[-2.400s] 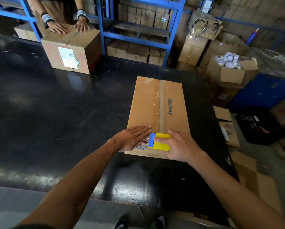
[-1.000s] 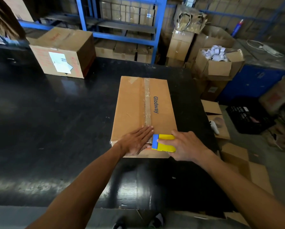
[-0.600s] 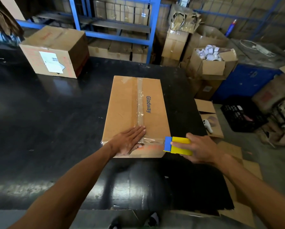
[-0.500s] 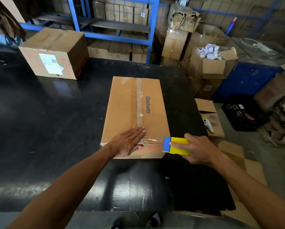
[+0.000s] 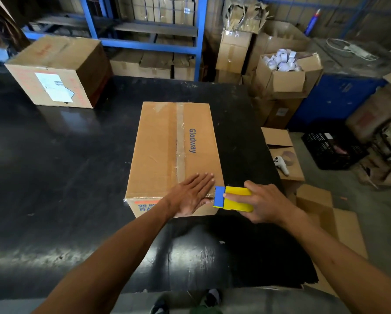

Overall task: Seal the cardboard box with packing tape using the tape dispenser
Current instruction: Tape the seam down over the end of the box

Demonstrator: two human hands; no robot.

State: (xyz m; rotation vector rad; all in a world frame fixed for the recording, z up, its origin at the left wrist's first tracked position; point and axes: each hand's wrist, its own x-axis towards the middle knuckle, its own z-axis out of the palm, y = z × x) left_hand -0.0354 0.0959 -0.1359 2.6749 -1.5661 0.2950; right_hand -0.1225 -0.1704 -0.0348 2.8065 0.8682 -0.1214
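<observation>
The dispenser (image 5: pixel 233 198), gripped in the closed right hand (image 5: pixel 266 203), has slid right off the seam to the box's (image 5: pixel 167 150) near right corner while the open left hand (image 5: pixel 191 196) lies flat there; easing it could lift the tape (image 5: pixel 180 141).

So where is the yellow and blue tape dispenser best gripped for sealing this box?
Probably by the yellow body of the tape dispenser, from its right, as the right hand does. That leaves the blue end facing the cardboard box, free to work along the near edge beside the flat left hand.
</observation>
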